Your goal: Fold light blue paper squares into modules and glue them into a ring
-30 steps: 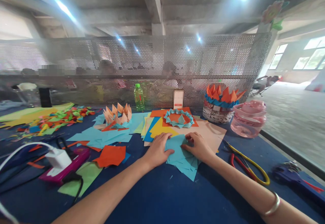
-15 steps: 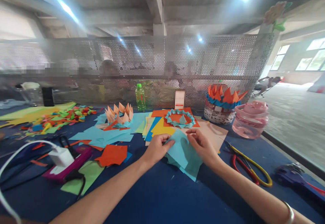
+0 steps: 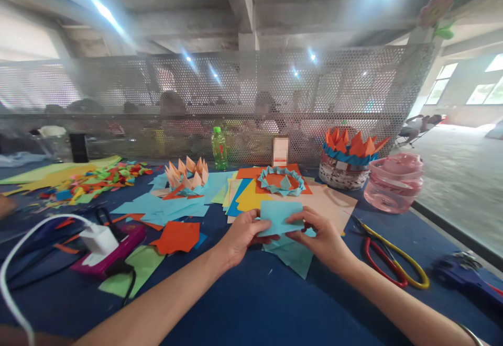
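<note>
Between my two hands I hold up a light blue sheet of paper (image 3: 281, 216), roughly rectangular. My left hand (image 3: 247, 236) pinches its left edge, thumb in front and fingers behind. On the right edge, my right hand (image 3: 320, 233) is closed with its fingertips on the paper. Below it, more light blue sheets (image 3: 293, 256) lie on the table, partly hidden by the hands. Just beyond stands a ring of folded light blue paper (image 3: 267, 188) on orange sheets, with a small folded piece inside.
Left are a peach paper crown (image 3: 186, 176), orange paper (image 3: 178, 237), coloured scraps (image 3: 106, 178) and a purple power strip (image 3: 106, 257). Right are red-and-yellow-handled scissors (image 3: 396, 257), a purple tool (image 3: 463, 275), a pink water jug (image 3: 395, 183) and an orange-blue crown (image 3: 348, 147). A green bottle (image 3: 219, 149) stands behind.
The light blue sheet has been raised off the pile and turned toward me. Both hands now grip its sides; before, my right fingers hovered loosely by the paper.
</note>
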### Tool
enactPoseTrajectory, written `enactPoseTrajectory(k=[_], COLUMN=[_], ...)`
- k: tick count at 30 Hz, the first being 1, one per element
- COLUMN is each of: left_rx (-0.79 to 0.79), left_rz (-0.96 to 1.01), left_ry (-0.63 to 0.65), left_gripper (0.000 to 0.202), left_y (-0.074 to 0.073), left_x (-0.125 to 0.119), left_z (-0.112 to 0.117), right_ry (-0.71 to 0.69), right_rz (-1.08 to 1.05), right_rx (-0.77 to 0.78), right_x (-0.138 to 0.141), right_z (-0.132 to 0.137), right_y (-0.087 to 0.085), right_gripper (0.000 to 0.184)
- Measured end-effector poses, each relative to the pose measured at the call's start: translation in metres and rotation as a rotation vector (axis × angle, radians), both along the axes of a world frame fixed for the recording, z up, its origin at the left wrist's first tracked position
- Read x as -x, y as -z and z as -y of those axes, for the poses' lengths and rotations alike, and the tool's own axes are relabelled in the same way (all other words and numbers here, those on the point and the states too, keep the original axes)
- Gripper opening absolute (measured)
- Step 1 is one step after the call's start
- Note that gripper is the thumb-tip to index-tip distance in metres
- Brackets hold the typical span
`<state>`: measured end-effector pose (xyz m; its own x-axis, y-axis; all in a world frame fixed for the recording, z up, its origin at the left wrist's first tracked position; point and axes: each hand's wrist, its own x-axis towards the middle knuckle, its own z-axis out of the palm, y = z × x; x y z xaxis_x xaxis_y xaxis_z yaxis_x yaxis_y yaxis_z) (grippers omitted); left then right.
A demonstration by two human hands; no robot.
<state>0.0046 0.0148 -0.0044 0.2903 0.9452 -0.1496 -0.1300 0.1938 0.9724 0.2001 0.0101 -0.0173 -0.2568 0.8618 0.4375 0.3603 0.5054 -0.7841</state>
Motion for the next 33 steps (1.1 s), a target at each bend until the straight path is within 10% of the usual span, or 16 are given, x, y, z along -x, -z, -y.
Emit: enactPoseTrajectory(k=[12, 30, 33], left_rx=[-0.063, -0.131, -0.131], left_rz=[0.214, 0.032, 0.014], left_ry=[0.105, 0.072, 0.068], left_gripper=[0.038, 0.035, 0.034], left_y=[-0.001, 0.004, 0.004], left_x=[-0.001, -0.006, -0.006], left_z=[0.004, 0.005, 0.004], right_ry=[0.024, 0.046, 0.017], right_rz=[-0.297, -0.385, -0.281], right_rx=[0.270, 0.313, 0.317], right_x=[0.003, 0.012, 0.010], right_z=[-0.002, 0.004, 0.003], right_y=[0.005, 0.003, 0.004], right_gripper=[0.031, 0.056, 0.039])
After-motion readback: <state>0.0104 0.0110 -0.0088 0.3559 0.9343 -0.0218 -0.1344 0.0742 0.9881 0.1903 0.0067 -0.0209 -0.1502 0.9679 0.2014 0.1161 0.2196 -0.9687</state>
